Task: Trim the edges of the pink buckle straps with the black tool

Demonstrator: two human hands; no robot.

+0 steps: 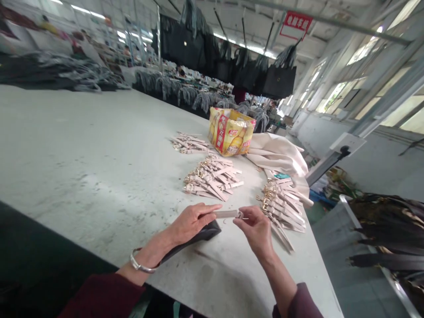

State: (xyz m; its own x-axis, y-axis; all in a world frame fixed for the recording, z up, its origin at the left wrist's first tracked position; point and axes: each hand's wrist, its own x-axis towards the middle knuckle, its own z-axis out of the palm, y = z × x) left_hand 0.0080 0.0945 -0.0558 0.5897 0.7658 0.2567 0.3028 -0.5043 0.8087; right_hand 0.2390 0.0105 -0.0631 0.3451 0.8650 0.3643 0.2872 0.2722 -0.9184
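Between my two hands a pale pink strap (227, 214) is held level above the table. My left hand (195, 221) pinches its left end between thumb and fingers. My right hand (254, 225) is closed on the right end, where a small loop and a thin light piece show. Under my left hand and wrist lies a dark flat object (202, 233). Just beyond the hands is a pile of pale buckled straps (212, 176); another strap pile (283, 203) lies to the right of my right hand.
The pale table (99, 132) carries a yellow printed box (231, 132), a smaller strap bundle (190, 143) and cream material (280, 152). Dark bags (280, 81) hang behind. A grey bin (351, 247) with dark strips stands at the right, beside the table edge.
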